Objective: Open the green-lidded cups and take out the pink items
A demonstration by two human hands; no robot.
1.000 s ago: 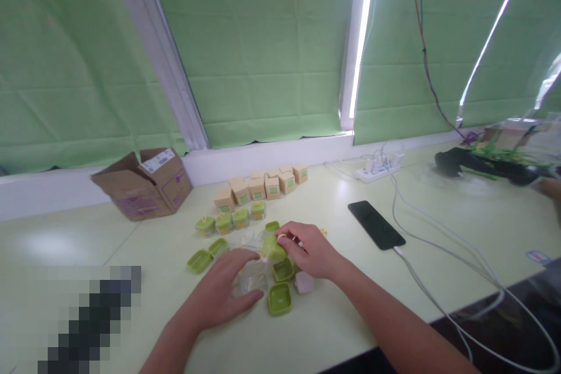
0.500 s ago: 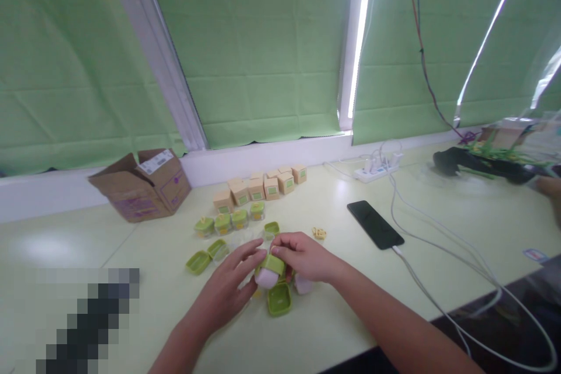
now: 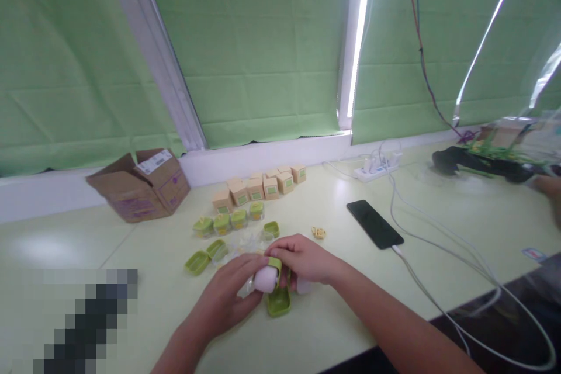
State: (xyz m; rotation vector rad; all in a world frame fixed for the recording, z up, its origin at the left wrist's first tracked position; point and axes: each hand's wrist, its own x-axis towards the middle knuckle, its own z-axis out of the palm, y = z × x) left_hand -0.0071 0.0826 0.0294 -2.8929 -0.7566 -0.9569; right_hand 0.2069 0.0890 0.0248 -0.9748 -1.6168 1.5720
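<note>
Pink shows more fully on the block [image 3: 265, 280] than half a second ago, for it is turned, and the green lid [image 3: 276, 262], which lay across its top, now stands along its upper right side; a second ago the left hand [image 3: 230, 289] was spread wide over clear plastic, whereas now it is curled, fingers above and thumb below, with the block held between them; the right hand [image 3: 305, 260] is closed, its thumb and fingertips pinching the lid, though its other fingers are partly hidden; the yellow trinket [image 3: 319, 233], mostly covered a second ago, lies clear beyond the right hand.

Block and lid sit between the two hands, touching both; just below them is a green tray [image 3: 279, 302]; a second pink piece [image 3: 303, 286] shows partly beneath the right hand; crumpled wrap [image 3: 246, 243] lies just beyond the fingers, with the lidded jars [image 3: 222, 223] farther back.
</note>
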